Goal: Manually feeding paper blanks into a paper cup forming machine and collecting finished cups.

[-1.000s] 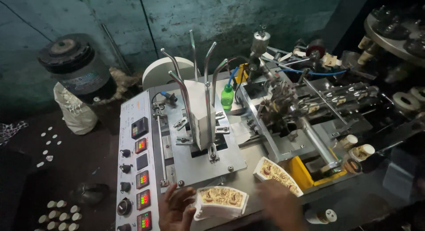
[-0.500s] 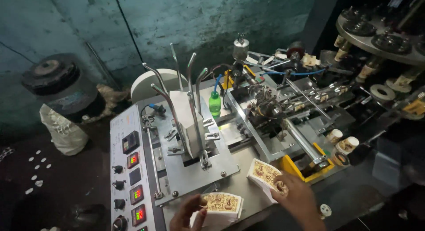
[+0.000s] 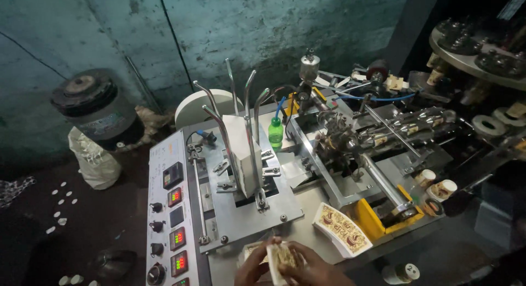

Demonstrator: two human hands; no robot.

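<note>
Printed paper blanks [image 3: 282, 258] clamped between both hands [image 3: 290, 267], beside another stack [image 3: 342, 230].

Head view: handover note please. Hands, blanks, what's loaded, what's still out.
Both hands are at the bottom edge, closed together on one small stack of printed blanks: left hand, right hand.
A second fanned stack of printed blanks lies loose on the machine deck, right of the hands.
Done: the rod-guided feeder already holds a stack of white blanks.
Left: neither printed stack is in the feeder yet.
Control panel displays are lit. Finished cups sit at the right.
</note>
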